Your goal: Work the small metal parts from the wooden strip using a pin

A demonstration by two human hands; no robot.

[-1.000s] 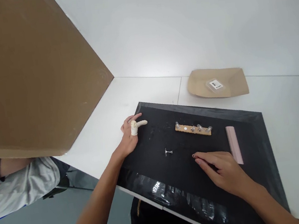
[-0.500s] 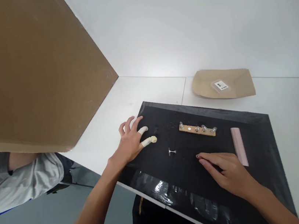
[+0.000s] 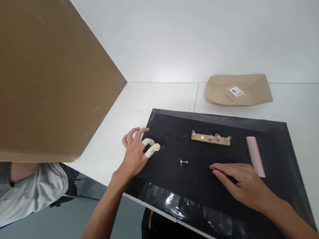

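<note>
My right hand (image 3: 242,183) pinches a small ring-shaped piece (image 3: 211,167) between thumb and index finger, low over the black mat (image 3: 276,146). Pale finger cots cover the thumb and index finger of my left hand (image 3: 136,152). Those two tips curl together over the mat's left side; whatever might be between them is hidden. Its other fingers stretch forward. Between my hands lies a small silvery piece with flared ends (image 3: 183,162). Beyond it is a brown strip (image 3: 205,138) bearing several clear, bent little parts and a white dot.
A pink bar (image 3: 255,157) lies just beyond my right hand. Behind the mat, a brown paper piece (image 3: 252,86) carries a labelled clear packet (image 3: 235,92). A large cardboard panel (image 3: 37,73) stands at left, with another person's arm (image 3: 24,170) below it.
My left hand has drawn slightly left, and its thumb and index finger have come together. My right hand and the things on the mat stay where they were.
</note>
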